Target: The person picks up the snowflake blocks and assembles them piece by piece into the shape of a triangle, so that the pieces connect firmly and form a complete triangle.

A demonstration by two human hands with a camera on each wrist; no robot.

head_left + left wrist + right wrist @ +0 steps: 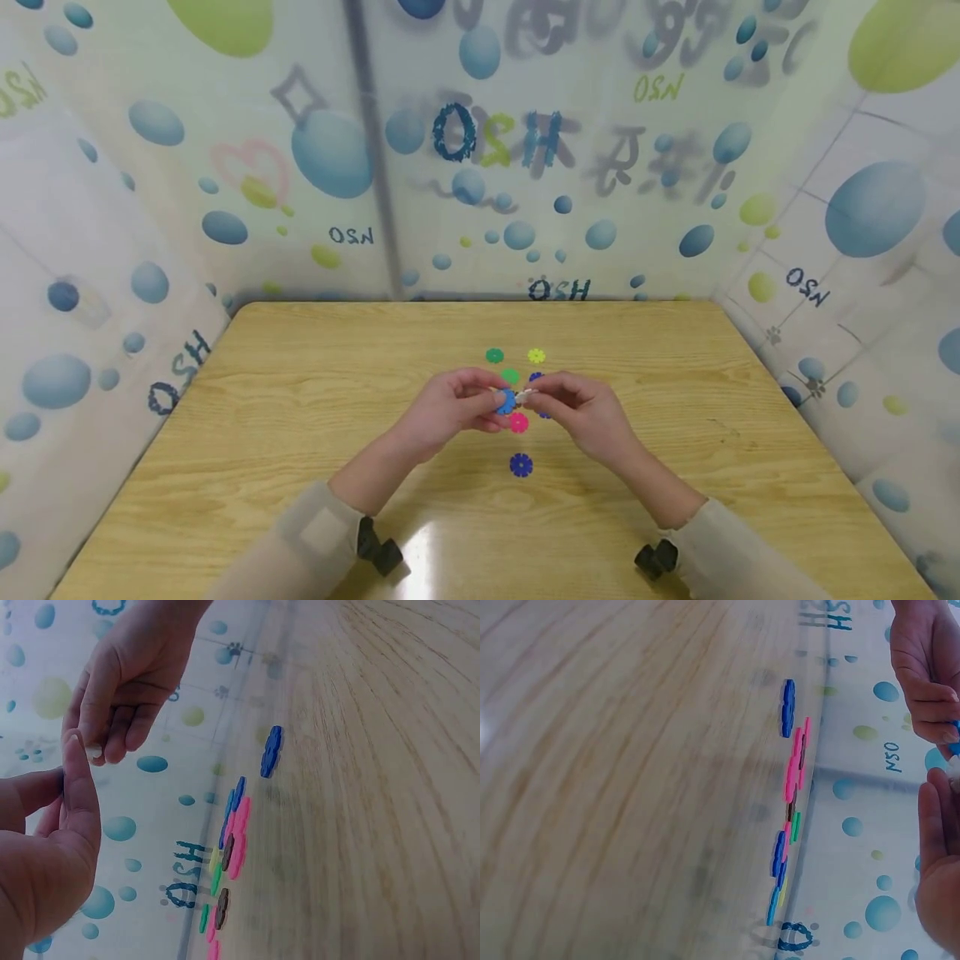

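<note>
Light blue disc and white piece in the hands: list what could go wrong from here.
The left hand only pinches the light blue disc, so it might slip or twist under pressure.
The right hand partly covers the small white piece, so the two could meet misaligned.
Both are held above the table; a dropped one could land near the pink disc and knock it.

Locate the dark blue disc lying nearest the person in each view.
Head: dark blue disc, lower middle.
Left wrist: dark blue disc, slightly above and right of centre.
Right wrist: dark blue disc, upper part, right of centre.
Shared landmark: left hand, central in head, lower left in left wrist, upper right in right wrist.
</note>
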